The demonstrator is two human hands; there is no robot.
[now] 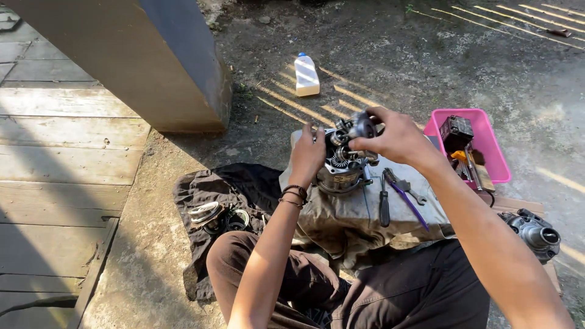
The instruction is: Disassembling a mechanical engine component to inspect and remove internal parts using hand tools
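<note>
Knees of the person sit nearest, at the edge of a grey cloth [341, 213]. Above it, left hand [306, 155] and right hand [396, 139] both grip a metal engine part [345, 159]. Open ground lies around. Further right, a pink tray [495, 159] holds tools; beyond stands a white bottle [306, 75].

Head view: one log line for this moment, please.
left hand: steadies engine part | right hand: grips its top | beside: pliers, screwdriver, pink tray

Sunlit dirt ground [390, 55], wooden planks [61, 158]
</note>
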